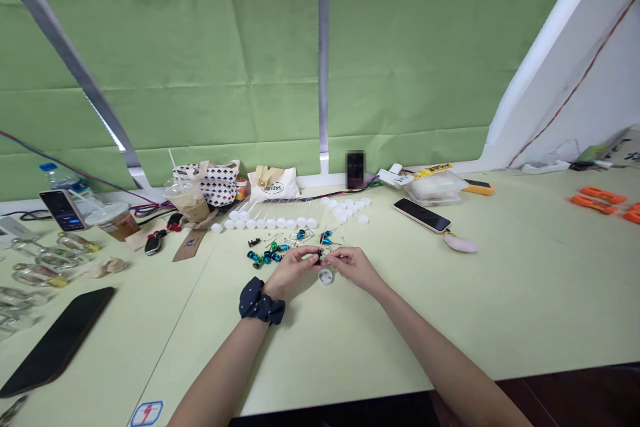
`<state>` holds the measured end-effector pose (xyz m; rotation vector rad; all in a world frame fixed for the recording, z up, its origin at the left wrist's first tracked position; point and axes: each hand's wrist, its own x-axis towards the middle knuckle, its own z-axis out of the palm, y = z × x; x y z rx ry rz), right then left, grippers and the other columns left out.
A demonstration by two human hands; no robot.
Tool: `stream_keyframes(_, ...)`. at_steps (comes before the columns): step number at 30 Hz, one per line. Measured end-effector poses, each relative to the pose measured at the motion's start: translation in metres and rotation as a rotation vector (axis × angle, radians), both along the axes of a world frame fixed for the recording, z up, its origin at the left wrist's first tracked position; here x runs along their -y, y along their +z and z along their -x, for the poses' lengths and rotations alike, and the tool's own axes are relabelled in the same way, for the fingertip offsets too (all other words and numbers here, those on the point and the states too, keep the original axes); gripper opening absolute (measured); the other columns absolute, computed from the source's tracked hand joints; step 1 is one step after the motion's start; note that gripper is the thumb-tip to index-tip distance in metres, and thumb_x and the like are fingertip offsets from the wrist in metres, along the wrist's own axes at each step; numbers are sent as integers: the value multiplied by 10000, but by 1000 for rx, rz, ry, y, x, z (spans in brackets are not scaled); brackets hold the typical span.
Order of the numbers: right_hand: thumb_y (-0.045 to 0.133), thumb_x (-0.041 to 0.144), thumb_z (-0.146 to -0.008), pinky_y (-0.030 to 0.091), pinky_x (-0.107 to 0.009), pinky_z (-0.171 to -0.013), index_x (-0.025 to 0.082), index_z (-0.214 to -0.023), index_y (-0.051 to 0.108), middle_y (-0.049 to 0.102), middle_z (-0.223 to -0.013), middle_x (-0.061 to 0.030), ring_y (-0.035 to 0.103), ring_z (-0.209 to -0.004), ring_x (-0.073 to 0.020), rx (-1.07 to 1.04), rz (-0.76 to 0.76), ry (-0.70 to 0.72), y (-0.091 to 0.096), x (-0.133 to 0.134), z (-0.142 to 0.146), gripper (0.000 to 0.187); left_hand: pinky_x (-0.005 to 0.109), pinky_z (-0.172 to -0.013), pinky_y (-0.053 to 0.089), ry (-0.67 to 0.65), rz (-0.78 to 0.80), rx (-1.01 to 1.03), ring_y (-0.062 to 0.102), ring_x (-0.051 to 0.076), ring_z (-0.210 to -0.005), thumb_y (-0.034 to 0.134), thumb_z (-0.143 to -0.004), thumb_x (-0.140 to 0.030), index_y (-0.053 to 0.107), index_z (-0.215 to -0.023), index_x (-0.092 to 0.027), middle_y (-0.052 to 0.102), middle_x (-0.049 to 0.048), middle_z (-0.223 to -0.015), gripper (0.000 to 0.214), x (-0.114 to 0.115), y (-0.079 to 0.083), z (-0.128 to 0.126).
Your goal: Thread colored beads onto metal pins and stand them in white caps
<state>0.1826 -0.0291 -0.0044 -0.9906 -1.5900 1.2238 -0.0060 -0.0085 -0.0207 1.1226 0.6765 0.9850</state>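
My left hand (295, 268), with a dark polka-dot scrunchie (260, 302) around its wrist, is closed on a small black part (319, 255). Fingertips of my right hand (354, 267) are pinched together right beside that part; whatever they hold is too small to make out. A thin pale rod or wire sticks up above the black part. Just below the fingers lies a white round cap (325, 276), its hollow side up. Left of and behind my hands are scattered several shiny blue and green small parts (270, 257) with thin wires, and another black piece (254, 241).
White rounded caps (270, 223) form a row on clear tubes, with more loose caps (345, 213) right of them. A phone (421, 215), iced drink (189, 200), car key (154, 243), glass bottles (40, 273), black tablet-like slab (57, 340) and orange clips (595, 200) surround the work area.
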Motion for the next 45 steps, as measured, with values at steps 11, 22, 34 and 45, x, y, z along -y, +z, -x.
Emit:
stream_keyframes(11, 601, 449, -749, 287, -190, -397, 133, -807, 685, 646, -695, -42, 407, -446, -64, -21, 57, 18, -5, -3, 0, 332, 395, -886, 450, -24, 48, 29, 664, 211, -851, 716, -711, -290, 678, -995, -125, 695, 114, -971, 331, 3, 5, -2)
stream_keyframes(22, 675, 449, -678, 247, -188, -366, 114, -754, 638, 523, -546, 31, 330, -340, -23, -217, 319, 131, -5, -3, 0, 346, 413, -836, 496, 36, -211, -110, 636, 204, -862, 715, -699, -296, 690, -965, -167, 622, 98, -1048, 297, 7, 13, -2)
stream_keyframes(34, 517, 371, -829, 315, -206, -446, 142, -788, 663, 526, -580, -1, 431, -476, -91, 201, -89, 66, -8, -4, -7, 275, 327, -726, 483, 115, -444, -332, 593, 190, -812, 678, -729, -329, 713, -953, -181, 629, 93, -878, 270, 11, 19, -4)
stream_keyframes(45, 445, 122, -852, 421, -242, -623, 182, -889, 621, 530, -838, -52, 528, -701, -138, 469, -572, -59, 2, 1, -10, 189, 331, -726, 494, 132, -312, -257, 605, 186, -784, 697, -707, -323, 678, -979, -128, 667, 96, -845, 334, 10, 15, -6)
